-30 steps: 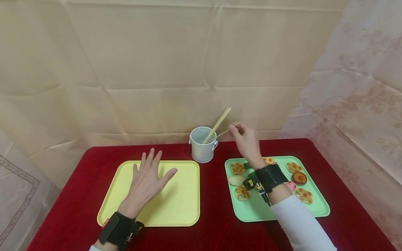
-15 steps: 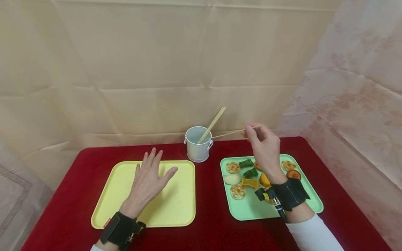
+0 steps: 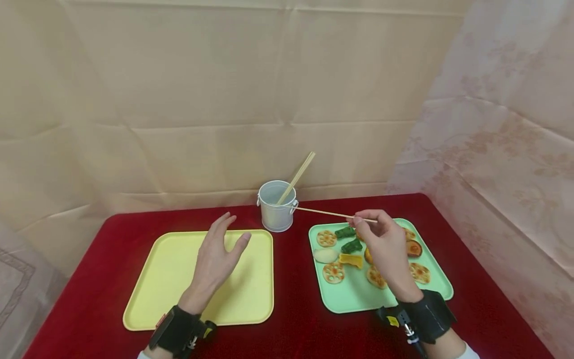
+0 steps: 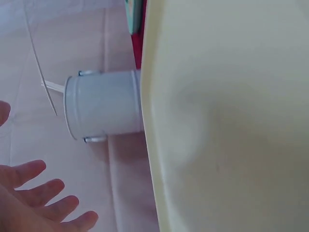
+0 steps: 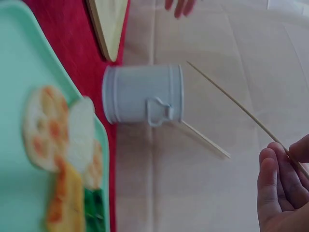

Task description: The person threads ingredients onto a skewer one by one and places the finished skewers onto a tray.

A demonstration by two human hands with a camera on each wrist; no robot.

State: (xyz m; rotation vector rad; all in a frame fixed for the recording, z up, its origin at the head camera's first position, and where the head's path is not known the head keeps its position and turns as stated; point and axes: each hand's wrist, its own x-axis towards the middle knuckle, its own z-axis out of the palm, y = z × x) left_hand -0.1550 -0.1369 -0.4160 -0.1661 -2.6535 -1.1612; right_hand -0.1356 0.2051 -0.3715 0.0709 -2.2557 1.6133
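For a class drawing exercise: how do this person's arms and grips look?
The left grip and right grip are bare. Each arm wears a black wristband and a small black device with a yellow mark and silvery connector; a dark cable shows at the right one. White sleeves show further up.

A creased beige cloth backdrop (image 3: 215, 94), marked by horizontal and vertical fold lines, covered the rear. A pale pinkish cloth with a floral print (image 3: 506, 139) hung at the right; a whitish cloth with a darker patterned band (image 3: 22, 284) showed at the lower left. The dark red cloth-covered table (image 3: 291, 284) had rounded far corners. Lighting was soft.
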